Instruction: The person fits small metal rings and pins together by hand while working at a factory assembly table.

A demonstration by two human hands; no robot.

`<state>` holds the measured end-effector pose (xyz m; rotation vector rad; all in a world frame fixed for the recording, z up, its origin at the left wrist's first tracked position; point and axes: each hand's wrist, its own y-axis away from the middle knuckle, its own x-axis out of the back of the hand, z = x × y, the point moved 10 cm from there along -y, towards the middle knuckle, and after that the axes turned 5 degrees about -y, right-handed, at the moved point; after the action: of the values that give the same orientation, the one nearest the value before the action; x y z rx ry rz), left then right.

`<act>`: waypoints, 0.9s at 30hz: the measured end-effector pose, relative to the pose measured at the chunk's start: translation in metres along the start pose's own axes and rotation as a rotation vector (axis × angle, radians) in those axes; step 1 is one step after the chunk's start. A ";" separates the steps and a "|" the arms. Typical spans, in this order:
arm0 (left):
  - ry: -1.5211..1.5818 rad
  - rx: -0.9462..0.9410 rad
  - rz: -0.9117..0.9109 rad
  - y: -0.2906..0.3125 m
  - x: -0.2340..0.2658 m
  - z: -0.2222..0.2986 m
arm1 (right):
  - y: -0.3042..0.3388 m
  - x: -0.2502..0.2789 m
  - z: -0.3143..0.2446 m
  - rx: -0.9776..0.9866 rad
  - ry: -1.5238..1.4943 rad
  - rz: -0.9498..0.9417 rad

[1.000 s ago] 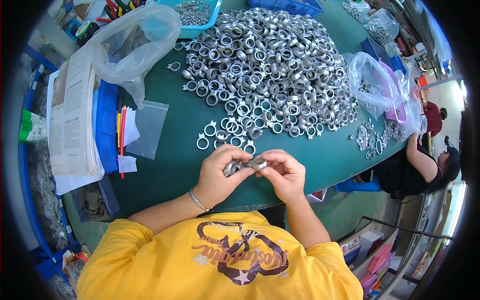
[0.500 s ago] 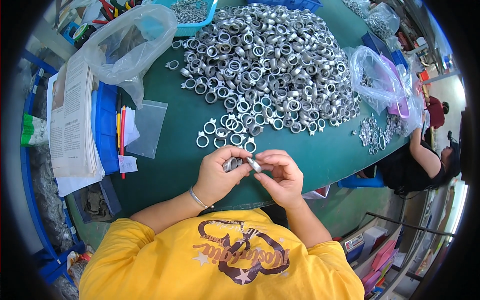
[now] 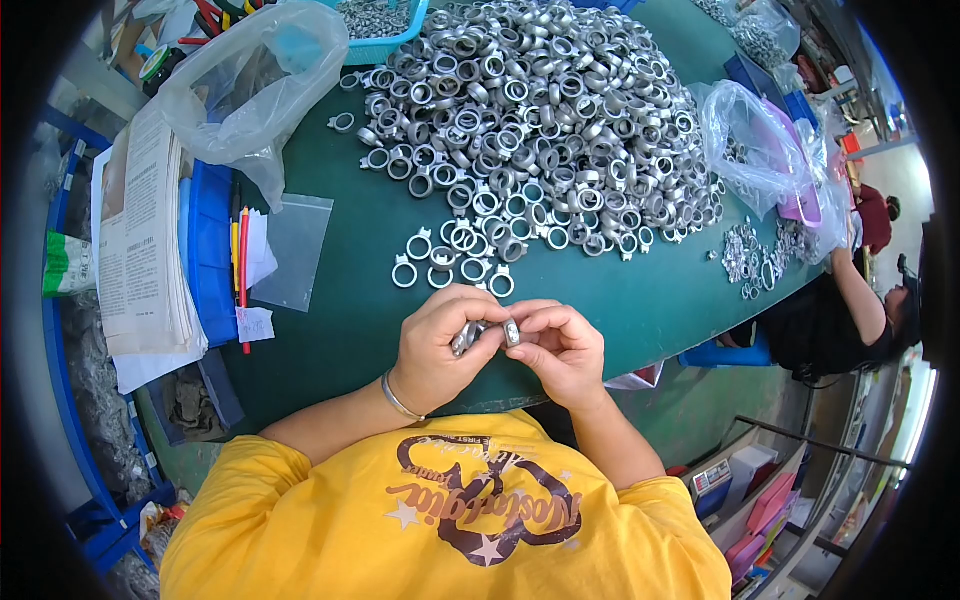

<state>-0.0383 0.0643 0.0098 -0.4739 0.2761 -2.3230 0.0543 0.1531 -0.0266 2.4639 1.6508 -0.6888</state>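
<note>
Close to my body, both hands meet over the near part of the green table. My left hand [image 3: 440, 338] is curled around grey metal rings [image 3: 466, 338], with its thumb and fingers pinching toward the right. Between the two hands one metal ring [image 3: 512, 332] is held edge-on, its band facing up. The fingertips of my right hand [image 3: 562, 350] close on that ring from the right. Just beyond my hands lie several loose rings [image 3: 440, 268] with small lugs, at the near fringe of a big heap of the same rings [image 3: 540, 110].
At left, a blue tray [image 3: 212, 250] holds papers, with pencils [image 3: 243, 270] and a clear bag [image 3: 296, 250] beside it. A plastic bag [image 3: 250, 100] and light-blue basket [image 3: 385, 50] stand farther back. Small metal parts [image 3: 745, 262] lie right, near another person [image 3: 840, 325].
The ring between my fingertips has turned from a slant to nearly upright, its band now facing up. My hands stay in almost the same place.
</note>
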 end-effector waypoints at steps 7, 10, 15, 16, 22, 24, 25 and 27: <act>0.064 0.000 -0.020 -0.003 0.003 -0.005 | -0.001 0.006 -0.005 -0.055 0.128 0.112; 0.780 0.651 0.029 0.015 -0.014 -0.071 | -0.021 0.012 -0.032 0.146 0.918 0.193; 1.079 0.681 0.125 0.003 -0.007 -0.070 | -0.039 0.005 -0.021 0.116 1.321 0.246; 1.098 0.687 0.117 0.004 -0.008 -0.069 | -0.039 0.007 -0.019 0.086 1.302 0.238; 0.760 0.720 -0.044 0.014 -0.018 -0.068 | -0.022 0.040 0.019 -0.289 0.563 0.296; 0.644 0.711 -0.089 0.014 -0.020 -0.062 | -0.019 0.036 0.019 -0.280 0.436 0.298; 0.561 0.685 -0.132 0.014 -0.022 -0.060 | -0.017 0.033 0.018 -0.274 0.373 0.298; 0.444 0.649 -0.182 0.014 -0.023 -0.055 | -0.021 0.021 -0.003 -0.095 0.569 0.247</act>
<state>-0.0369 0.0740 -0.0508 0.3526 -0.3294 -2.4994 0.0432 0.1806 -0.0297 2.8882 1.4228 0.1367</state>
